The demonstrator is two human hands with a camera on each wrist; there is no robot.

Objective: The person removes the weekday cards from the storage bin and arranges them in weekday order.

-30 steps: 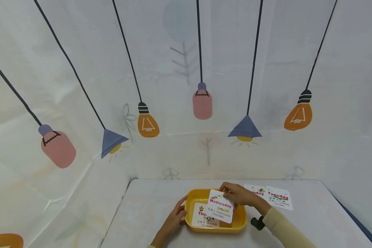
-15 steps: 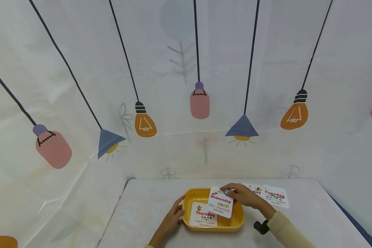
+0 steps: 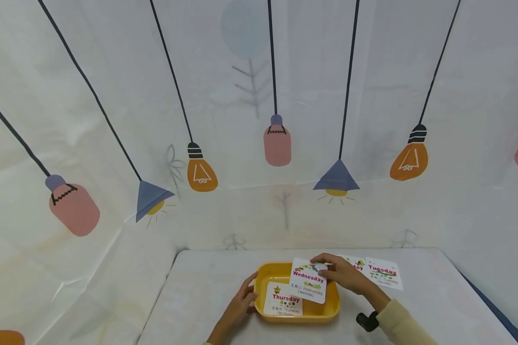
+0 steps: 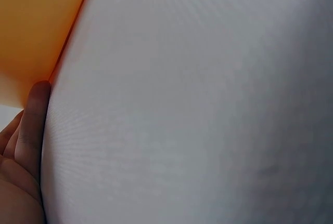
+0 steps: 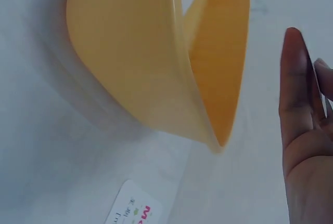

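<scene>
My right hand (image 3: pixel 346 274) pinches the upper right edge of a white Wednesday card (image 3: pixel 307 283), holding it tilted above the yellow tray (image 3: pixel 298 318). In the right wrist view, thumb and fingers (image 5: pixel 296 78) close on the card's thin edge, beside the tray's wall. A Thursday card (image 3: pixel 280 303) lies inside the tray, its upper right corner overlapped by the Wednesday card. My left hand (image 3: pixel 237 306) rests against the tray's left side. The left wrist view has a fairly straight finger (image 4: pixel 35 115) touching the tray's outer wall near the table.
A Tuesday card (image 3: pixel 385 274) lies on the white table (image 3: pixel 198 287) at the right, next to a Monday card (image 3: pixel 357 263) partly covered by my right hand. Behind the table stands a pale wall covering (image 3: pixel 241 211) printed with hanging lamps.
The Wednesday card has lifted slightly and shifted right relative to the tray, uncovering more of the Thursday card. My left hand stays at the tray's side. The head view has turned slightly.
</scene>
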